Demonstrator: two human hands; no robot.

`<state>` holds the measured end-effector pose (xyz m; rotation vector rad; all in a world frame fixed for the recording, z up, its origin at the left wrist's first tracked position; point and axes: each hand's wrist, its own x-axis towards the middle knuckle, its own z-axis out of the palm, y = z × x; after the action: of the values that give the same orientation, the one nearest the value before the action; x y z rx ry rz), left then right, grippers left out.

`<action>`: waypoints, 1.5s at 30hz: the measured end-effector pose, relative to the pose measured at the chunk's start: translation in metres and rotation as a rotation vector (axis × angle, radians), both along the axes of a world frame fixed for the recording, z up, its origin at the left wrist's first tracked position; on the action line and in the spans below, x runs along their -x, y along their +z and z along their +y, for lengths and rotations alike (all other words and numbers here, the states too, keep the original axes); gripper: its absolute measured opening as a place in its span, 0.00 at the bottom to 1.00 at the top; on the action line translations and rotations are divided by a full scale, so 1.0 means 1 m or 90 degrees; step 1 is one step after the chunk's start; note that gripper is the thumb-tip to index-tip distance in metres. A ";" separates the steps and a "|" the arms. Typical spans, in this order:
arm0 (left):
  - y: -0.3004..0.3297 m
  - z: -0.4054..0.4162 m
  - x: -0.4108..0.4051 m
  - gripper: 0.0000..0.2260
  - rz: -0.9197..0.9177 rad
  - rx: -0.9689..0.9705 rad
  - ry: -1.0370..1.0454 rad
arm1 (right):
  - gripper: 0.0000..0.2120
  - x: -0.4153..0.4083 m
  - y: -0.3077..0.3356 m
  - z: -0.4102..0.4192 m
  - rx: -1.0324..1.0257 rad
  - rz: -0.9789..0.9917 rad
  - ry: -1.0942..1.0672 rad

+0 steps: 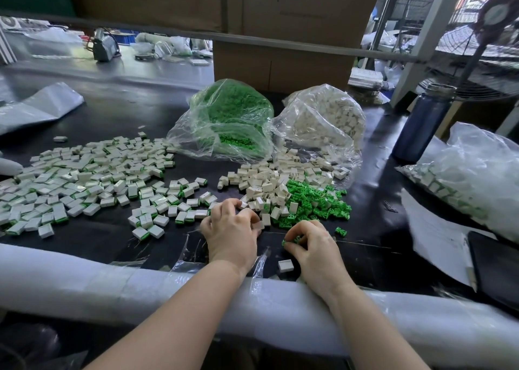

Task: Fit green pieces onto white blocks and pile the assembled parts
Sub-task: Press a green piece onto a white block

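My left hand [231,229] has its fingers curled round a white block [257,225] at the near edge of the loose white blocks [266,181]. To the right, my right hand [311,243] pinches a few green pieces [290,241] between thumb and fingers. A heap of loose green pieces [314,201] lies just beyond it. A wide spread of assembled white-and-green parts [84,178] covers the black table [112,246] to the left. One single white block [286,265] sits near my right wrist.
Clear bags of green pieces [230,116] and white blocks [323,119] stand behind the heaps. A dark blue bottle [421,125] is at the right, beside a bag of assembled parts [471,178]. White foam padding [112,282] lines the near edge. A cardboard box [280,69] stands behind.
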<state>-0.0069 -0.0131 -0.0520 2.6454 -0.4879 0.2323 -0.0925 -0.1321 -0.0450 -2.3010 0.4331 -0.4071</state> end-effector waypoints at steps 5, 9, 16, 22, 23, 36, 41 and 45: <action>0.005 0.001 0.007 0.04 0.043 0.245 -0.160 | 0.11 0.001 0.000 -0.002 -0.081 -0.105 -0.008; 0.011 0.002 0.011 0.06 0.223 0.410 -0.245 | 0.10 0.002 0.001 -0.002 -0.145 -0.161 -0.008; 0.013 0.003 0.013 0.06 0.333 0.437 -0.295 | 0.09 0.004 0.004 -0.004 -0.227 -0.196 0.022; 0.011 0.005 0.012 0.08 0.340 0.436 -0.313 | 0.10 0.004 0.003 -0.004 -0.215 -0.193 0.022; 0.011 0.005 0.012 0.08 0.338 0.440 -0.313 | 0.10 0.004 0.003 -0.004 -0.213 -0.193 0.017; 0.011 0.006 0.010 0.05 0.354 0.489 -0.292 | 0.09 0.004 0.003 -0.004 -0.231 -0.180 0.005; 0.013 0.006 0.011 0.01 0.352 0.487 -0.297 | 0.07 0.004 0.003 -0.004 -0.248 -0.172 0.010; 0.014 0.007 0.011 0.03 0.367 0.488 -0.296 | 0.07 0.004 0.004 -0.002 -0.238 -0.157 0.017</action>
<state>-0.0179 -0.0057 -0.0376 1.6834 -0.6311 -0.4047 -0.0970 -0.1345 -0.0408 -1.8656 0.3235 -0.5402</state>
